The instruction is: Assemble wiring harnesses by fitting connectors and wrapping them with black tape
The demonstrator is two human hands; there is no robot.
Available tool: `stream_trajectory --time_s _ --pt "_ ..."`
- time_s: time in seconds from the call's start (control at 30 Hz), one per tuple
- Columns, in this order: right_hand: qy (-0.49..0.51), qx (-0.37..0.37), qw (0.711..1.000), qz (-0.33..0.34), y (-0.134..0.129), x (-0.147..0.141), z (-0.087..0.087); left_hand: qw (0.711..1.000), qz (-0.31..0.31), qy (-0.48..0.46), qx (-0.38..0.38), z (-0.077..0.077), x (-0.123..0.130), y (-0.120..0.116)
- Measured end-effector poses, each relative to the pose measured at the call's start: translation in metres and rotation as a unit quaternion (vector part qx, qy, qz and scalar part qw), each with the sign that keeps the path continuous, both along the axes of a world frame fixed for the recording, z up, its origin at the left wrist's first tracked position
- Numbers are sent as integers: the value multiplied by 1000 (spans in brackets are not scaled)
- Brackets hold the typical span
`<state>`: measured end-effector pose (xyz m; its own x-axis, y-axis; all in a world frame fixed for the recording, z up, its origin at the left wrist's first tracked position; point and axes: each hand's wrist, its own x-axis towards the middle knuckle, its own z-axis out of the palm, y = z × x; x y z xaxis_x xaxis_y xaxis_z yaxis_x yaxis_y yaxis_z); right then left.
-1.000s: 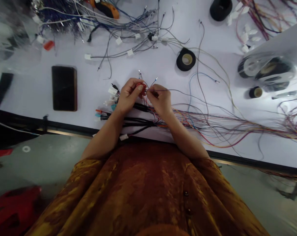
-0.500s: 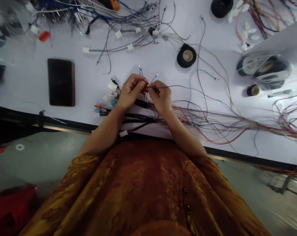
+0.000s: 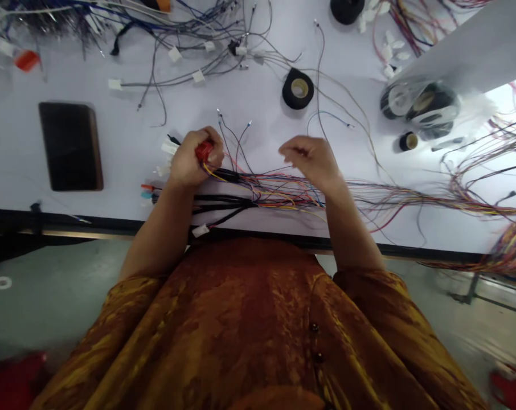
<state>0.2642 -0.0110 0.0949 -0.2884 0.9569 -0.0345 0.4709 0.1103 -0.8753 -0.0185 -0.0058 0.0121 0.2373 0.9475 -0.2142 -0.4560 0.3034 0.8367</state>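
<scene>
My left hand (image 3: 193, 158) is closed around a red connector (image 3: 204, 151), its fingers curled over it. Yellow and dark wires (image 3: 215, 175) come out of the connector toward the bundle. My right hand (image 3: 311, 159) is held apart from it, to the right above the wires, with thumb and fingertips drawn together; I cannot make out whether a thin wire is between them. Two loose wire ends with metal terminals (image 3: 249, 123) stick up between the hands. Beneath both hands runs the wire harness (image 3: 283, 196), with black-sleeved branches and a white connector (image 3: 200, 230) at its left.
A dark phone-like slab (image 3: 70, 147) lies on the left. Black tape rolls (image 3: 298, 89) sit beyond my right hand, others in a plastic bag (image 3: 433, 111). Grey wires with white connectors (image 3: 175, 54) spread across the back. The table's dark edge (image 3: 258, 234) runs close to my body.
My right hand has moved away from the red connector to the right. My left hand has turned, still gripping the connector, and yellow wires now show below it. The view has shifted right.
</scene>
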Motion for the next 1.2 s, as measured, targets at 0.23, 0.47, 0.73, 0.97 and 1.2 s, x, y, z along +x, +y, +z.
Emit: stream_trajectory --time_s 0.23,0.47,0.73,0.97,1.2 --pt "-72 49 991 100 -43 -14 -12 999 -43 14 22 6 8 -1" --pt "-83 58 994 46 -45 -18 -17 998 -38 37 16 4 5 -3" --pt "-140 -34 970 196 -35 -19 -17 991 -30 129 -6 -2 0 -5" --pt "-385 35 907 165 -53 -36 -17 994 -47 98 34 -6 2 -7" --pt "-396 40 914 80 -48 -55 -32 991 -50 126 15 -7 3 -3"
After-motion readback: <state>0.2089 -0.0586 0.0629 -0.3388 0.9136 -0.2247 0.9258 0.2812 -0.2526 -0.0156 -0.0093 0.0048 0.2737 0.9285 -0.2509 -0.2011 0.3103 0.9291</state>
